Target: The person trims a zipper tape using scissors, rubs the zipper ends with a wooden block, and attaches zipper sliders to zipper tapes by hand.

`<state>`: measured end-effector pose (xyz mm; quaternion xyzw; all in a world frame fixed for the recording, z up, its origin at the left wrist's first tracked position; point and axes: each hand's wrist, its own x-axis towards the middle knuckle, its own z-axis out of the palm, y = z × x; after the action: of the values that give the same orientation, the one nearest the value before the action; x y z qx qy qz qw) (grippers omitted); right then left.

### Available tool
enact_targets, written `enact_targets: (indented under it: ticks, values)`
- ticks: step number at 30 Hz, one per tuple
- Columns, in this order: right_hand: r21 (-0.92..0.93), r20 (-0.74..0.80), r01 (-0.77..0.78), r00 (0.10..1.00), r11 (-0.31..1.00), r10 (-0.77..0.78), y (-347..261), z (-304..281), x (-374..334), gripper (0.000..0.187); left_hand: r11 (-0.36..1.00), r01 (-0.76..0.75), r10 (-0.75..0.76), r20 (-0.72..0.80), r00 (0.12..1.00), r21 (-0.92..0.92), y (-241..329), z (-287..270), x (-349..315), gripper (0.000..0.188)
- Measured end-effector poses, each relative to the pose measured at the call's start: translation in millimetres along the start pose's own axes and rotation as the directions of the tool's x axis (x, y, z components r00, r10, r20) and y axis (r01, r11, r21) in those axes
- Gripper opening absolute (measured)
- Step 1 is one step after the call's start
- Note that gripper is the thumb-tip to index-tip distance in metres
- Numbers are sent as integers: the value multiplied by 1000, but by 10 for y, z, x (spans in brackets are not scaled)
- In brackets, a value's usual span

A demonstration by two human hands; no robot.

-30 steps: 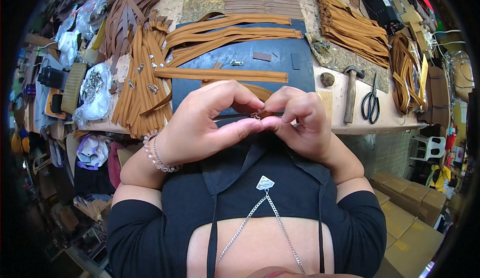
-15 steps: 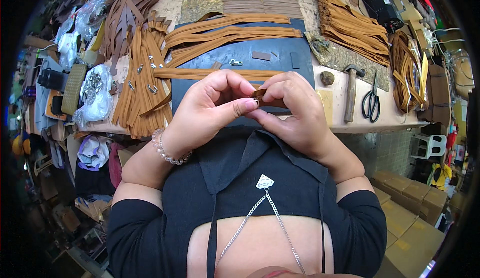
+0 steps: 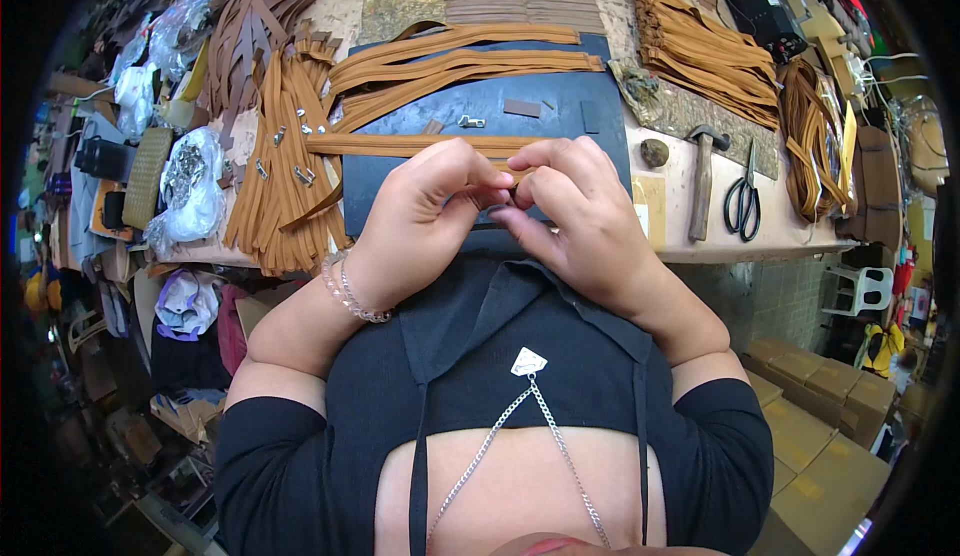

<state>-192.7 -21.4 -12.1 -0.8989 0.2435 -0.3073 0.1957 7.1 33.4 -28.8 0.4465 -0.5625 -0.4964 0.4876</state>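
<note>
My left hand (image 3: pixel 432 201) and my right hand (image 3: pixel 588 201) meet fingertip to fingertip over the near part of a dark board (image 3: pixel 400 191). The right fingers pinch the end of a tan zipper tape, mostly hidden by the fingers. Thumb and forefinger of the left hand are closed right against it; what they grip is covered. Just behind the hands a long tan zipper tape (image 3: pixel 380 146) lies across the board. Beyond it rest a small silver zipper slider (image 3: pixel 470 123) and a flat brown piece (image 3: pixel 522 109).
Left is a pile of tan zipper tapes (image 3: pixel 285 171) with several metal sliders, beside a plastic bag (image 3: pixel 190 186) of metal parts. To the right lie a hammer (image 3: pixel 702 191), black-handled scissors (image 3: pixel 743 201), a round brown lump (image 3: pixel 654 153) and a tape bundle (image 3: pixel 700 56).
My left hand has shifted slightly right and its fingers have curled inward. The small metal piece and brown tape end seen between the fingertips before are now mostly covered.
</note>
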Motion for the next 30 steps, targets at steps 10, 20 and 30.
enact_targets:
  ticks: [10,20,30]
  values:
    - [101,-92,-66,993,993,76,102,233,12,13,673,-422,484,69,872,607,20,1,97,28]
    - [380,-59,-188,972,906,226,255,356,-23,16,494,-503,584,157,796,709,-87,42,183,27]
    - [536,71,-282,954,796,290,171,227,-49,22,997,-31,24,-95,995,-70,-59,-89,127,18]
